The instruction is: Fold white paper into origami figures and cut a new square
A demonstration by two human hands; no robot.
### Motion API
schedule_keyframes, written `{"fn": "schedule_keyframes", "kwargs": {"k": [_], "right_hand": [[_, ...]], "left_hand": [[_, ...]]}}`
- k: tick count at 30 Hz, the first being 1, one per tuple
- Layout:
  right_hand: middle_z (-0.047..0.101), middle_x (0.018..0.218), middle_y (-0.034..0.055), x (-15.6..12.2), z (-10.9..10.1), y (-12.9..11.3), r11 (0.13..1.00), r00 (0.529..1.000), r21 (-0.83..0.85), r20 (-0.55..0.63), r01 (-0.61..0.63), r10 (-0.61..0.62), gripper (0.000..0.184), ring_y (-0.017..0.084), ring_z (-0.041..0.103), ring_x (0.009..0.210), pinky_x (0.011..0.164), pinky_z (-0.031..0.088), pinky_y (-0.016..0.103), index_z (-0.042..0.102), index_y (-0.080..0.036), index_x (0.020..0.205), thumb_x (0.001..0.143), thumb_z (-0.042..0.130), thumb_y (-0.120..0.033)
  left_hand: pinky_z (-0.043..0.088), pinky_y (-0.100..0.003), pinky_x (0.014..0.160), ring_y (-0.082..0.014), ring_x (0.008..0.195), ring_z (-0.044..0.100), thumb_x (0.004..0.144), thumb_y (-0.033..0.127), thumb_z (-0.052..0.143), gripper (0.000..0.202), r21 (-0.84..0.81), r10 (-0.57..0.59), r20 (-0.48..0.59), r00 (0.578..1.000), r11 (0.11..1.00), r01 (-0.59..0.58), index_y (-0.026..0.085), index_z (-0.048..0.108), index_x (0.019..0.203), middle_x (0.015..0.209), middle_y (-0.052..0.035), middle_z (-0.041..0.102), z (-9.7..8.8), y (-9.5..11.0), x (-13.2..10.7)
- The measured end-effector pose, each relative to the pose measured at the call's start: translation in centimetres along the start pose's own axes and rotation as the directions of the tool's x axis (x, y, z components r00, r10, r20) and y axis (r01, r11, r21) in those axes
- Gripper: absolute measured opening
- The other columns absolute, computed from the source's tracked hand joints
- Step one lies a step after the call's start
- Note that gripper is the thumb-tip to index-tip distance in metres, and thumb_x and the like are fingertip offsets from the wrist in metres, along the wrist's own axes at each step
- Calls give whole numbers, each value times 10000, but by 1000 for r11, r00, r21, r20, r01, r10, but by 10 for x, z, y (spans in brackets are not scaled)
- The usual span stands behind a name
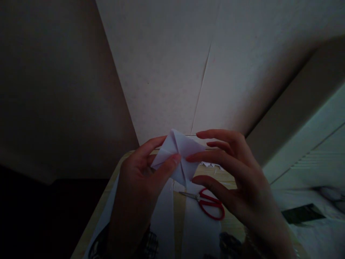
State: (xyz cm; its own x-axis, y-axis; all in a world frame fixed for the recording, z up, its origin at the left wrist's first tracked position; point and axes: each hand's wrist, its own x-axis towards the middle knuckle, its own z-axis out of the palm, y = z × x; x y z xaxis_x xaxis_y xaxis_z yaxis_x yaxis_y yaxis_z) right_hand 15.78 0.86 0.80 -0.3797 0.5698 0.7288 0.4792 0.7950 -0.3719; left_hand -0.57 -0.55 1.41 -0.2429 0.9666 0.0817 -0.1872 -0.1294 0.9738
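Left hand (140, 178) clamped on folded white paper (185, 144), thumb in front; right hand (244, 174) loosely spread, 1 fingertip against it.

The small paper (186, 144) is up over the table (229, 176), between the left hand (140, 180) and the right hand (239, 169). Below it, the scissors (198, 197) lie on the right sheet (201, 228). The left sheet (164, 210) is beside that one, with a strip of table between. Scraps, maybe paper, lie farther back, near the wall (167, 72).
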Motion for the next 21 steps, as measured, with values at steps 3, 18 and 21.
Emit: {"fn": "schedule_keyframes", "kwargs": {"k": [3, 18, 21], "right_hand": [[520, 1261, 29, 0, 0, 0, 1000, 1000, 11, 7, 1, -1, 185, 185, 530, 1154, 1000, 470, 329, 643, -255, 1056, 871, 655, -258], [523, 1283, 57, 0, -3, -6, 1000, 999, 6, 47, -20, 20, 258, 244, 496, 1207, 1003, 483, 417, 626, -250, 1068, 828, 631, -156], [501, 1305, 57, 0, -1, -6, 999, 996, 25, 82, -35, 33, 298, 230, 474, 1235, 1039, 458, 386, 606, -235, 1089, 810, 634, -135]], "left_hand": [[472, -161, 455, -109, 495, 622, 649, 176, 756, 253, -27, 3, -1, 1000, 1000, -3, 231, 733, 894, 636, 34, 717, -1, 0, -1], [460, -155, 434, -109, 492, 621, 665, 217, 754, 188, 77, 89, -32, 995, 993, -87, 247, 742, 851, 598, 48, 694, 3, 3, -2], [450, -152, 421, -103, 475, 612, 658, 224, 761, 196, 67, 81, -34, 996, 995, -79, 260, 743, 850, 599, 57, 698, 3, 2, -2]]}}
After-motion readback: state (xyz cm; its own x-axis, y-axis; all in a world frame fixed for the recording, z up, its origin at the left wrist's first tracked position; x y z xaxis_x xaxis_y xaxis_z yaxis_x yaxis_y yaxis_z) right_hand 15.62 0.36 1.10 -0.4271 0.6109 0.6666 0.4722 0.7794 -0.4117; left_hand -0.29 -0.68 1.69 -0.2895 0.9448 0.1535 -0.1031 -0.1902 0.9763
